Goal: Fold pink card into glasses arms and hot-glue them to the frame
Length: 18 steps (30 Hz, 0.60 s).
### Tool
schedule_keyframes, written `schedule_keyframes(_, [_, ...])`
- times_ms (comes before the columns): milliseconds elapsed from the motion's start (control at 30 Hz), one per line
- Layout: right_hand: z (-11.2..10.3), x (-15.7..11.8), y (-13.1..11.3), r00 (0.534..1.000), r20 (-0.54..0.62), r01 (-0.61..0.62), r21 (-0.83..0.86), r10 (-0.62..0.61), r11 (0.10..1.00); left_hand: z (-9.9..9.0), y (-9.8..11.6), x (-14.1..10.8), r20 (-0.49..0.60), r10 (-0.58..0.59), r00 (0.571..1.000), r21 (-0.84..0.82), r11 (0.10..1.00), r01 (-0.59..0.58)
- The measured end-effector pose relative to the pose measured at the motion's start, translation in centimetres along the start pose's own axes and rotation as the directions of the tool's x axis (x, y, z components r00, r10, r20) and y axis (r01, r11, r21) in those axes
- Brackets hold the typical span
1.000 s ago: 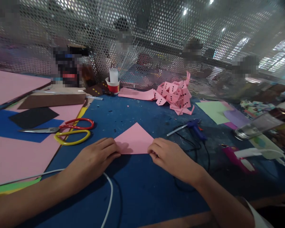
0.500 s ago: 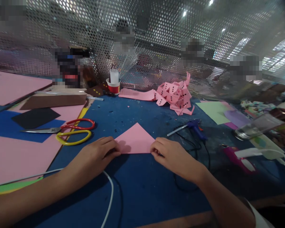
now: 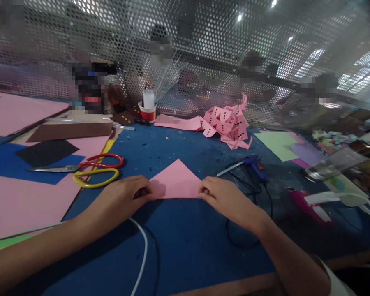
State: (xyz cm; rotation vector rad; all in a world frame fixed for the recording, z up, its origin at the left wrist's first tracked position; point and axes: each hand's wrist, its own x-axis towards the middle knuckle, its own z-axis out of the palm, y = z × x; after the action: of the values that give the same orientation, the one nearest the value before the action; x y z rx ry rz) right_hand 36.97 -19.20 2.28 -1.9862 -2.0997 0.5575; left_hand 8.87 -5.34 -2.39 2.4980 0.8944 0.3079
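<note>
A pink sheet of paper (image 3: 177, 181), folded into a triangle, lies on the blue tabletop with its point facing away from me. My left hand (image 3: 138, 190) has its fingers closed on the left corner. At the opposite corner, my right hand (image 3: 211, 190) pinches the paper with curled fingers. The fold runs straight along the near side between both hands. Left of my left hand lie scissors (image 3: 95, 169) with one red and one yellow handle loop. A blue glue gun (image 3: 254, 166) with a clear stick rests beyond my right hand.
Folded pink paper pieces with black dots (image 3: 226, 123) are heaped at the back. Beside them stands a red-and-white cup (image 3: 148, 113). Coloured sheets (image 3: 24, 201) cover the left side. A white cable (image 3: 143, 250) crosses in front; a magenta tool (image 3: 311, 205) lies right.
Both hands have shifted slightly at the triangle's corners, the left a little leftward and the right a little rightward. The paper stays almost in place.
</note>
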Motion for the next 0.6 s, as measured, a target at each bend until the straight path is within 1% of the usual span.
schedule_keyframes(167, [0.1, 0.0, 0.7, 1.000, -0.022, -0.019, -0.008, 0.019, 1.000, 0.0, -0.3, 0.2, 0.008, -0.030, 1.000, 0.016, 0.999, 0.030])
schedule_keyframes(300, [-0.1, -0.1, 0.8, 1.000, -0.015, -0.020, 0.004, 0.020, 1.000, -0.5, -0.2, 0.2, 0.016, -0.006, 1.000, 0.000, 1.000, 0.006])
schedule_keyframes(467, [-0.7, -0.2, 0.5, 0.999, 0.017, -0.052, 0.033, 0.052, 0.998, -1.3, -0.6, 0.1, 0.072, 0.009, 0.997, -0.002, 1.000, -0.009])
schedule_keyframes(600, [-1.1, -0.3, 0.3, 0.997, 0.037, -0.064, 0.056, 0.062, 0.996, -1.5, -1.5, 0.0, 0.115, 0.004, 0.993, 0.058, 0.998, -0.011])
